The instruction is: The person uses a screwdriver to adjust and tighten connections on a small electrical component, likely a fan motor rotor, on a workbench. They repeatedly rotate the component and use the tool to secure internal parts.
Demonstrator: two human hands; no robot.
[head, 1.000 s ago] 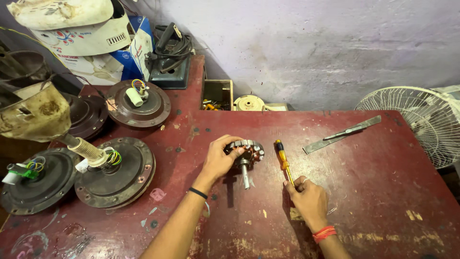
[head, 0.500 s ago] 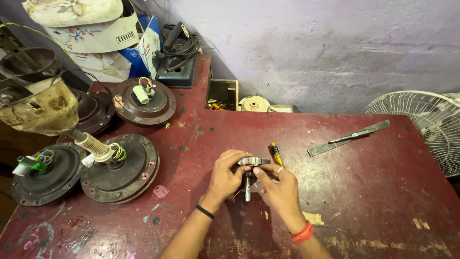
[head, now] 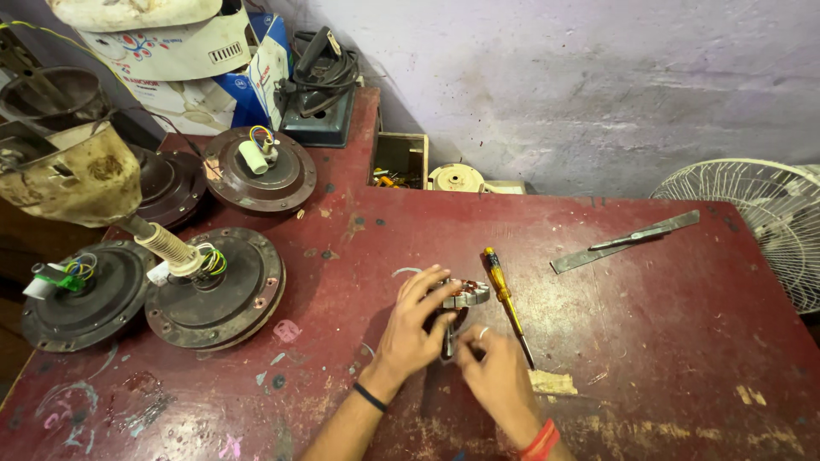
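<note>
A fan repair workshop: ceiling-fan motors (head: 213, 290) and a screwdriver (head: 504, 299) on a worn bench (head: 683, 341).

Single head view, looking down, close over red table (head: 649, 341)

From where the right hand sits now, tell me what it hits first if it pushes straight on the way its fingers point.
The right hand points up-left at the small wound stator that the left hand grips; it would likely meet its shaft first. The screwdriver lies just right of that line.

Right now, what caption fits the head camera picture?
Both hands hold a small motor winding on a red workbench, screwdriver beside.
</note>
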